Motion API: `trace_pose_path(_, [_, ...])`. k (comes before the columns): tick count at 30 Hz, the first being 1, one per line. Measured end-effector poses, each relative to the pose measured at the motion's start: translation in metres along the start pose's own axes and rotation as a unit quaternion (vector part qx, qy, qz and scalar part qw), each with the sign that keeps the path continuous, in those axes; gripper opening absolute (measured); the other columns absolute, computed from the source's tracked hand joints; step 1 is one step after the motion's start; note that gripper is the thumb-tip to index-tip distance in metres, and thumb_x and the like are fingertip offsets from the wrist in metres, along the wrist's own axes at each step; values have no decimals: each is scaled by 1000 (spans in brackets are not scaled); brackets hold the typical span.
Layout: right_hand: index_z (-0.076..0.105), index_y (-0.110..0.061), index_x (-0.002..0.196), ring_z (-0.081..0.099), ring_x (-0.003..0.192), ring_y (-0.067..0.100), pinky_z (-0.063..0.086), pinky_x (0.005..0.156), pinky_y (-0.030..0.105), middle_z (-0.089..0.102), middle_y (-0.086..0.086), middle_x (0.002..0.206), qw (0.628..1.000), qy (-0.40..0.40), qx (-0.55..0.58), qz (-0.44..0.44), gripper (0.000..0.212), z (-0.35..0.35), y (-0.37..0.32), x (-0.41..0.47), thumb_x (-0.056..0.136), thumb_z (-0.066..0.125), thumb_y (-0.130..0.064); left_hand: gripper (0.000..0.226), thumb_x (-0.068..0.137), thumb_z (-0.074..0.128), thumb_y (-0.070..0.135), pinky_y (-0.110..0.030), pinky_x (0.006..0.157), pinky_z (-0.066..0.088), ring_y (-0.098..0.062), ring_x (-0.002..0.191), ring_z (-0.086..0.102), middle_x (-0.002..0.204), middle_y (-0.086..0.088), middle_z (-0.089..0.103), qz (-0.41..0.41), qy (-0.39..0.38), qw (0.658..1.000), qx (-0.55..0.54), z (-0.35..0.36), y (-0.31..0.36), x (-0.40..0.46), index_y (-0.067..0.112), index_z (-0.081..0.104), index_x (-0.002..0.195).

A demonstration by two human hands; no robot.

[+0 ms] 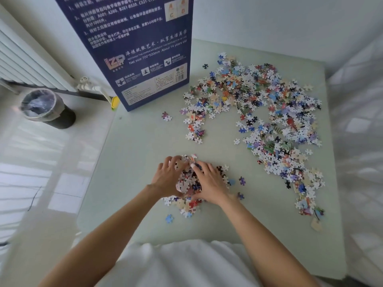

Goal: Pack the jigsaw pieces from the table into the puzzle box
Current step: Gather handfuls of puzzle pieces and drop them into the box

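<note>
A dark blue puzzle box (145, 48) stands upright at the table's far left, its printed side facing me. Jigsaw pieces lie in a wide scatter (269, 112) across the right half of the pale green table (134, 146). A small heap of pieces (189, 183) sits near the middle front. My left hand (169, 177) and my right hand (209, 183) cup this heap from both sides, fingers curled around the pieces and fingertips nearly meeting at the far side. A few loose pieces (236, 182) lie around the heap.
A single blue piece (169, 218) lies near the front edge. On the floor to the left stands a bin (41, 106) with a plastic liner, below a white radiator (27, 61). White walls bound the table at the back and right.
</note>
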State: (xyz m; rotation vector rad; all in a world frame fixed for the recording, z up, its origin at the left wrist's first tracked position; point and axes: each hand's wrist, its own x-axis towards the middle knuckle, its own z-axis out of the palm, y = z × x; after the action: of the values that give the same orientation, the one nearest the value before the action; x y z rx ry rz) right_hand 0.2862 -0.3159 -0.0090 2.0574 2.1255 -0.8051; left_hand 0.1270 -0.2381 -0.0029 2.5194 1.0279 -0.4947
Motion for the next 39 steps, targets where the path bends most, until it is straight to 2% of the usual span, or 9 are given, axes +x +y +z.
trace_pose_path(4, [21, -15, 143, 36, 119, 21, 37, 102, 34, 34, 7, 136, 999, 38, 33, 16, 105, -1, -2, 6, 63, 75, -53, 110, 60, 79, 53, -34, 102, 36, -22, 126, 26, 142, -1, 25, -11, 16, 999, -46, 2, 3, 0, 33, 14, 146])
trace_pose_path(9, [24, -14, 141, 41, 110, 22, 43, 89, 29, 39, 11, 126, 997, 21, 61, 53, 97, -7, -6, 17, 66, 77, -47, 91, 66, 80, 38, -29, 95, 42, -19, 118, 34, 133, -1, 35, -41, 11, 987, -154, 3, -1, -4, 31, 27, 141])
trace_pose_path(13, [37, -12, 130, 39, 111, 22, 43, 94, 31, 37, 11, 126, 997, 42, 48, 52, 85, -8, -5, 22, 64, 78, -47, 76, 71, 78, 31, -29, 97, 38, -20, 115, 42, 129, -1, 44, -52, 18, 977, -206, 1, -5, -4, 29, 37, 136])
trace_pose_path(17, [34, -11, 134, 33, 125, 22, 36, 103, 34, 29, 5, 143, 999, 40, 17, 12, 98, -7, -6, 29, 58, 74, -58, 57, 78, 73, 25, -27, 91, 41, -21, 108, 54, 123, -3, 54, -53, 44, 971, -231, -5, -10, -6, 23, 49, 130])
trace_pose_path(19, [31, -12, 138, 34, 126, 20, 36, 103, 33, 33, 1, 142, 999, 27, 19, -9, 98, -8, -8, 30, 61, 74, -55, 51, 80, 71, 20, -26, 87, 42, -21, 103, 58, 119, -4, 58, -48, 61, 970, -231, -6, -11, -7, 19, 53, 127])
trace_pose_path(22, [38, -15, 136, 39, 120, 19, 41, 96, 31, 41, 0, 135, 998, 25, 37, -42, 80, -12, -10, 30, 70, 75, -41, 47, 79, 70, 14, -28, 84, 45, -23, 97, 62, 112, -5, 63, -46, 82, 967, -235, -4, -12, -10, 18, 57, 125])
trace_pose_path(29, [45, -15, 125, 46, 118, 25, 50, 85, 36, 44, 6, 135, 999, 0, 49, -22, 59, -19, -14, 29, 77, 70, -38, 26, 80, 71, 25, -27, 65, 42, -26, 77, 61, 87, -6, 65, -61, 113, 965, -230, -1, -24, -17, 8, 65, 100])
trace_pose_path(35, [56, -20, 115, 59, 107, 21, 50, 75, 30, 49, 3, 136, 996, 58, 69, -11, 34, -8, -12, 26, 82, 67, -20, 29, 80, 72, 24, -22, 70, 42, -19, 80, 61, 93, -4, 68, -98, 131, 948, -274, -1, -30, -23, 13, 67, 107])
trace_pose_path(39, [63, -20, 113, 66, 81, 10, 55, 68, 28, 64, -2, 120, 985, 119, 120, 25, 31, -6, -9, 24, 84, 67, -25, 29, 82, 70, 27, -27, 72, 46, -21, 83, 63, 95, -6, 69, -116, 128, 943, -284, -3, -31, -26, 13, 68, 107])
